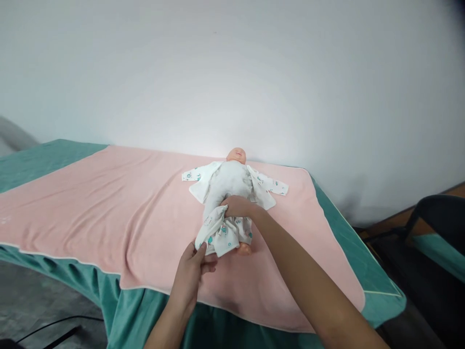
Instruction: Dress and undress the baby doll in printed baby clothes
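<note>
A baby doll (232,180) lies on its back on a pink towel (109,213), head toward the wall. An open white printed top (267,186) is spread out under its arms. White printed trousers (222,233) are bunched around its legs, one foot showing at the bottom. My right hand (238,207) is closed on the trousers' waistband at the doll's waist. My left hand (192,272) pinches the lower edge of the trousers near the doll's feet.
The towel covers a table draped in a teal cloth (378,286). A plain white wall (232,72) stands right behind it. A dark chair (436,213) with a teal seat sits at the right. A black cable (51,325) lies on the grey floor at the lower left.
</note>
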A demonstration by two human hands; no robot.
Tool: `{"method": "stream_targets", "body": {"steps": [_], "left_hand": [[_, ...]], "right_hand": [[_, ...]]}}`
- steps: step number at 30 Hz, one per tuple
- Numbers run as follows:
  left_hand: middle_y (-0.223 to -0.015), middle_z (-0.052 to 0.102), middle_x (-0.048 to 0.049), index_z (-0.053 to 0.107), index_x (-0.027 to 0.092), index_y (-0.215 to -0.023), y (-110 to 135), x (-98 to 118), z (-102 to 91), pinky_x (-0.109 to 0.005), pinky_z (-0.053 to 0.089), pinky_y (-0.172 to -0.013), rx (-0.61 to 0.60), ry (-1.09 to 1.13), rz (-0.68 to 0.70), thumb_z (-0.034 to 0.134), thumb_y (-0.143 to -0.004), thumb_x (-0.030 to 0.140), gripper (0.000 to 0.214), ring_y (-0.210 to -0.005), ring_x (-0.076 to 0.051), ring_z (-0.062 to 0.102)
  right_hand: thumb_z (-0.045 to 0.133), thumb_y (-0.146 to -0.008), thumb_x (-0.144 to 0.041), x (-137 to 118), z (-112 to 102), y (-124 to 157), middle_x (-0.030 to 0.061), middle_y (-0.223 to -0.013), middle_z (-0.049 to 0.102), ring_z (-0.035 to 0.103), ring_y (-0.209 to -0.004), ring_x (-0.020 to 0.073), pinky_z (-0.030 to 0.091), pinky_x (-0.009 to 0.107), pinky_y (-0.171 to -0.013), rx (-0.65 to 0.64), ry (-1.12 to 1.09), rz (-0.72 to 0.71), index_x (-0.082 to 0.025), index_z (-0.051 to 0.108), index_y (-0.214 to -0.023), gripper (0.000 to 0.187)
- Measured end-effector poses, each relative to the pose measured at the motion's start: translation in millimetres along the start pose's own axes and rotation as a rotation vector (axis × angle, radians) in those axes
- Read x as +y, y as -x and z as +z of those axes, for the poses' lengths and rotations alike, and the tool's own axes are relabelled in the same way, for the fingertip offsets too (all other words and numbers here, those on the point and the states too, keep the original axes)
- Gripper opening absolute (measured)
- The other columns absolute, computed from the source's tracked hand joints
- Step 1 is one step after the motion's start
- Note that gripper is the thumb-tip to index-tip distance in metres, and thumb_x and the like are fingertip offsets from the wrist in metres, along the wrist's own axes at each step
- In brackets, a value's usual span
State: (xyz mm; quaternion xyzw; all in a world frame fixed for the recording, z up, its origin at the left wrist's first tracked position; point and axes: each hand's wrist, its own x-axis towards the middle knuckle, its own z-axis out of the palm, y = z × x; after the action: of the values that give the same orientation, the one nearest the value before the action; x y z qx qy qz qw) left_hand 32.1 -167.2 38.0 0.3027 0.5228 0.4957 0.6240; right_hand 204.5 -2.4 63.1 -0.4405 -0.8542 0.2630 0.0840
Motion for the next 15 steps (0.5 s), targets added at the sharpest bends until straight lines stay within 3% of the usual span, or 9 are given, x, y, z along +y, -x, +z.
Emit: {"method": "stream_targets", "body": {"steps": [5, 10, 15], "left_hand": [[-0.079, 0.067, -0.0058, 0.054, 0.016, -0.103, -11, -4, -1.3, -0.026, 0.049, -0.054, -0.037, 0.096, 0.023, 0.067, -0.075, 0.041, 0.04, -0.065, -0.018, 0.065], [-0.065, 0.062, 0.0001, 0.055, 0.02, -0.092, -41, 4, -9.3, -0.029, 0.044, -0.051, -0.01, -0.258, 0.176, 0.056, -0.082, 0.047, 0.029, -0.051, -0.017, 0.056], [-0.075, 0.064, -0.0029, 0.058, 0.021, -0.087, -98, 27, -15.1, -0.029, 0.04, -0.063, 0.111, -0.597, 0.411, 0.053, -0.083, 0.038, 0.018, -0.073, -0.023, 0.058]], "right_hand": [[0.065, -0.069, -0.03, 4, 1, 2, 0.0005, -0.077, 0.07, 0.06, -0.072, 0.0159, 0.039, 0.022, -0.062, 0.004, -0.08, 0.008, -0.019, 0.072, -0.081, 0.018], [0.062, -0.072, -0.028, 6, 1, 4, 0.0003, -0.084, 0.072, 0.062, -0.078, 0.018, 0.04, 0.023, -0.065, 0.02, -0.13, 0.005, -0.019, 0.073, -0.086, 0.02], [0.068, -0.07, -0.044, 7, 3, 4, 0.0012, -0.077, 0.07, 0.062, -0.076, 0.021, 0.038, 0.024, -0.06, 0.066, -0.127, 0.078, -0.019, 0.072, -0.08, 0.027]]}}
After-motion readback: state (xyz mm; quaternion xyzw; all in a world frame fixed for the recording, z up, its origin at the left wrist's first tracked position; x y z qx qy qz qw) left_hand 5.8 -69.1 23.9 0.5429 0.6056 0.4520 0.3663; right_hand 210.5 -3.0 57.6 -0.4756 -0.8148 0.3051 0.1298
